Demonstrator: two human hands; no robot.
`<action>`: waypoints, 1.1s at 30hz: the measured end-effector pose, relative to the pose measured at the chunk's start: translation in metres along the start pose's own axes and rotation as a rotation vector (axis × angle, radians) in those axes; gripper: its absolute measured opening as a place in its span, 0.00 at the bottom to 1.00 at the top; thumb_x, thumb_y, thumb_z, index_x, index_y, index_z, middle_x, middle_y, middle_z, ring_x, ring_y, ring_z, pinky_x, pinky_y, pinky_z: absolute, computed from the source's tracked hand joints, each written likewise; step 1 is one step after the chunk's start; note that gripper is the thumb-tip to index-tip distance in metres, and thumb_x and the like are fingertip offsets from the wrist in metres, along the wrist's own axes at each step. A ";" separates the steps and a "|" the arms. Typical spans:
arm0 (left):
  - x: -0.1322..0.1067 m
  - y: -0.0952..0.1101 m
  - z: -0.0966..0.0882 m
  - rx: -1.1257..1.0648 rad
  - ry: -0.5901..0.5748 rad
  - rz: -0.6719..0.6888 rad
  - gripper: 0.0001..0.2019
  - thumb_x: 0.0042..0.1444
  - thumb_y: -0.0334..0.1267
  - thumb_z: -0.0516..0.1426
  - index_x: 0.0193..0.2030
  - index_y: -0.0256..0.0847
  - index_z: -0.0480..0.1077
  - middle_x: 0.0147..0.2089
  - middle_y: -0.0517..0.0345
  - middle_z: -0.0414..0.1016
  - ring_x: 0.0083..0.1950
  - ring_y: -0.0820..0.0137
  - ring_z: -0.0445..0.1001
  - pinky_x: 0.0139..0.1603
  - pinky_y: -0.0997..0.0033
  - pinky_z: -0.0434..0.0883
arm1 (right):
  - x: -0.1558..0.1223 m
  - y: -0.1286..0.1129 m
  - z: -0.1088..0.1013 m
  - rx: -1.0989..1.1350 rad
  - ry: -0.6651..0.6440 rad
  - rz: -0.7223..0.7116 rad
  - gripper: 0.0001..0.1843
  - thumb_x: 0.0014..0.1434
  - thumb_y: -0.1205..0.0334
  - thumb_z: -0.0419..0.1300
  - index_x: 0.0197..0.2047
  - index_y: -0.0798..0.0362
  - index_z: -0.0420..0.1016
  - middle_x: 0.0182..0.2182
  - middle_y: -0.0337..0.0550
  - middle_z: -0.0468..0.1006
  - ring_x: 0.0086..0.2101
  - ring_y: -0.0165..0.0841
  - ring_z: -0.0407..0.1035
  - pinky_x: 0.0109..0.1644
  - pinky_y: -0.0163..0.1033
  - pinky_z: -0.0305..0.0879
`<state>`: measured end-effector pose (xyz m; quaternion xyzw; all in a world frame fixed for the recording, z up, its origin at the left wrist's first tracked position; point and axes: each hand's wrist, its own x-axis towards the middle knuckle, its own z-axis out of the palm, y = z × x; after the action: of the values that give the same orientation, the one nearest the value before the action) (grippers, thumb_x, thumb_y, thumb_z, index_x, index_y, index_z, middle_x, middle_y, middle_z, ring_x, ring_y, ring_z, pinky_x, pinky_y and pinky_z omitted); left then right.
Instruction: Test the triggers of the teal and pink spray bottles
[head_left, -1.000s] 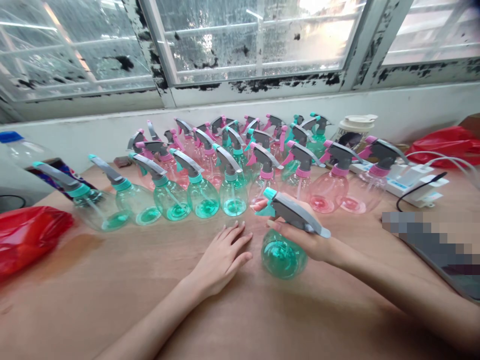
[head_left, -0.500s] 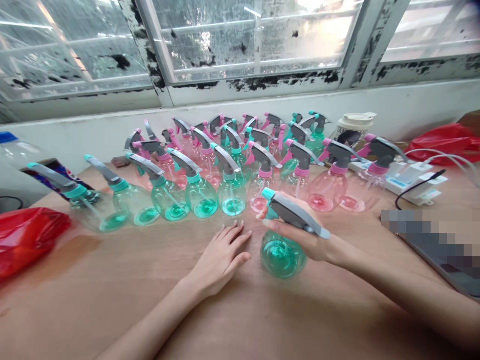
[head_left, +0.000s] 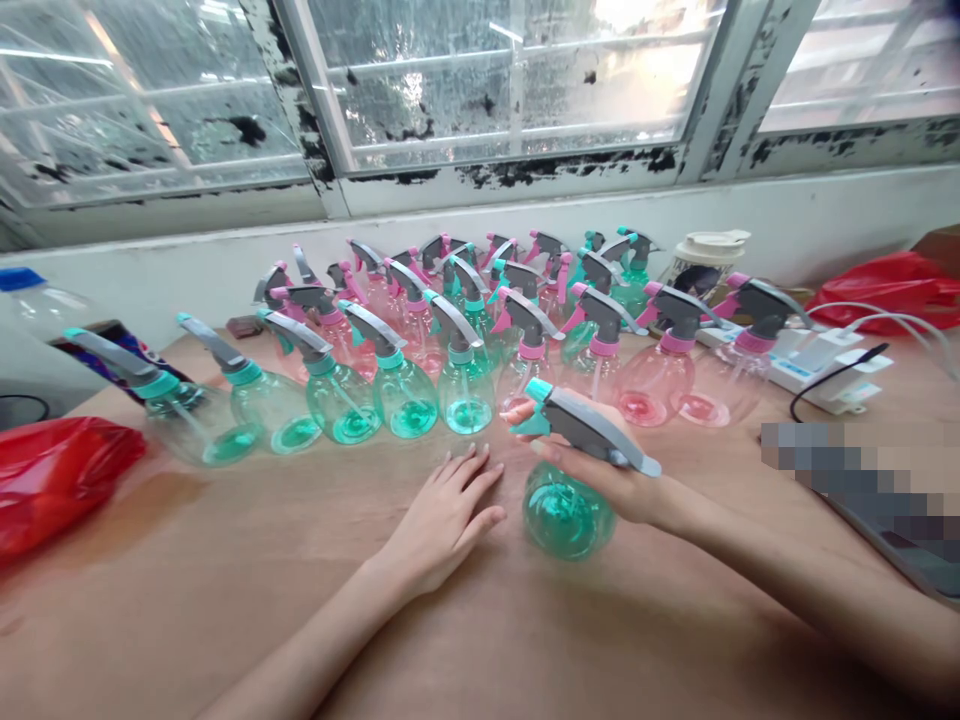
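Observation:
My right hand (head_left: 611, 480) is wrapped round the neck of a green spray bottle (head_left: 566, 510), below its grey and teal spray head. The bottle's nozzle points away and to the left. My left hand (head_left: 450, 515) lies flat on the wooden table (head_left: 247, 610) with fingers stretched out, just left of that bottle and apart from it. Beyond my hands stands a front row of spray bottles, several green ones (head_left: 405, 400) on the left and several pink ones (head_left: 652, 385) on the right. More bottles crowd behind them, partly hidden.
Red plastic bags lie at the left (head_left: 60, 485) and far right (head_left: 889, 290). A white power strip (head_left: 832, 375) with cables and a blurred flat device (head_left: 885, 530) are on the right. At the back are a lidded cup (head_left: 705, 260) and a window (head_left: 510, 80).
The teal trigger now shows extended below the nozzle of the held bottle, with the fingers shifted around it. My left hand stays where it was. The view has shifted very slightly.

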<state>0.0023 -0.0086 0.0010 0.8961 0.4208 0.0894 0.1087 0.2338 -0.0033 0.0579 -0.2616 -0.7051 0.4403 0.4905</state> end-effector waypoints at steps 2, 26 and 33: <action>0.000 0.000 0.000 0.004 -0.002 0.001 0.29 0.71 0.57 0.40 0.69 0.42 0.60 0.72 0.48 0.55 0.73 0.57 0.50 0.71 0.48 0.49 | 0.000 0.002 0.000 0.013 0.000 -0.016 0.11 0.62 0.62 0.60 0.48 0.49 0.71 0.41 0.42 0.76 0.35 0.32 0.72 0.37 0.37 0.71; -0.001 0.000 0.000 0.000 0.014 0.008 0.28 0.71 0.56 0.41 0.69 0.42 0.60 0.72 0.47 0.56 0.73 0.57 0.51 0.71 0.48 0.50 | 0.001 -0.007 -0.002 -0.098 0.000 0.044 0.09 0.60 0.63 0.60 0.45 0.49 0.71 0.31 0.37 0.73 0.27 0.29 0.67 0.31 0.36 0.66; -0.001 0.000 0.001 0.009 0.005 -0.003 0.30 0.71 0.57 0.39 0.69 0.41 0.60 0.72 0.47 0.56 0.73 0.57 0.51 0.70 0.49 0.51 | 0.002 -0.010 -0.001 -0.061 -0.028 0.056 0.05 0.62 0.59 0.61 0.40 0.48 0.70 0.30 0.36 0.72 0.24 0.26 0.62 0.25 0.32 0.61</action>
<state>0.0018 -0.0088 0.0000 0.8957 0.4230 0.0896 0.1035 0.2351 -0.0061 0.0678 -0.2897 -0.7175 0.4358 0.4598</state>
